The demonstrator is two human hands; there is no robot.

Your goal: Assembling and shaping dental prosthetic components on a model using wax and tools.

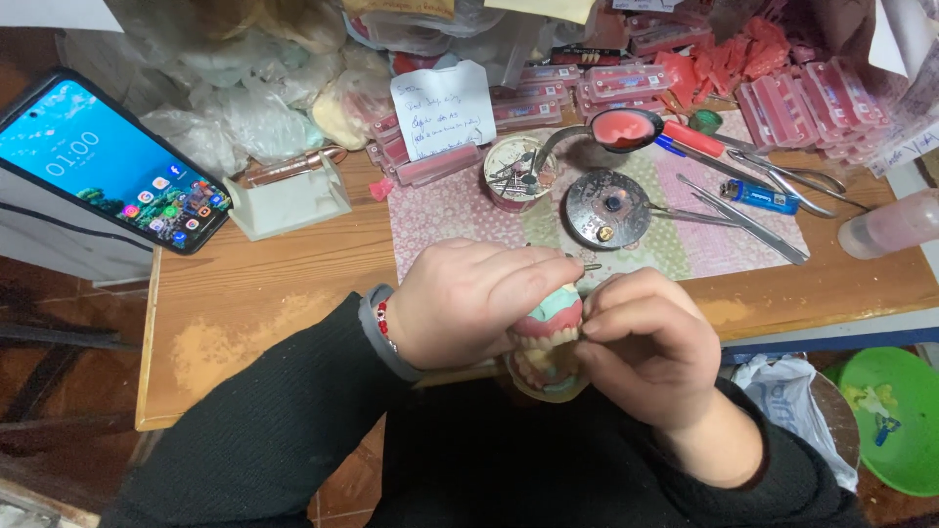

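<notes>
My left hand (469, 298) grips a denture model (548, 337) with pink gums, rows of teeth and a pale green base, held just in front of the wooden table's (245, 293) near edge. My right hand (646, 347) is closed against the model's right side, fingers pinched on it; a thin metal tip (590, 265) pokes out above between the two hands. Which hand holds that tip is hidden. Both arms wear dark sleeves, and a band with red beads sits on the left wrist.
A smartphone (108, 161) leans at the left. On a patterned mat (450, 210) lie a round tin of tools (518, 171), a metal disc (604, 207), a spoon with pink wax (626, 127), metal instruments (753, 220), a blue lighter (758, 196). Pink tooth boxes (626, 83) and plastic bags crowd the back. A green bowl (895, 416) sits low right.
</notes>
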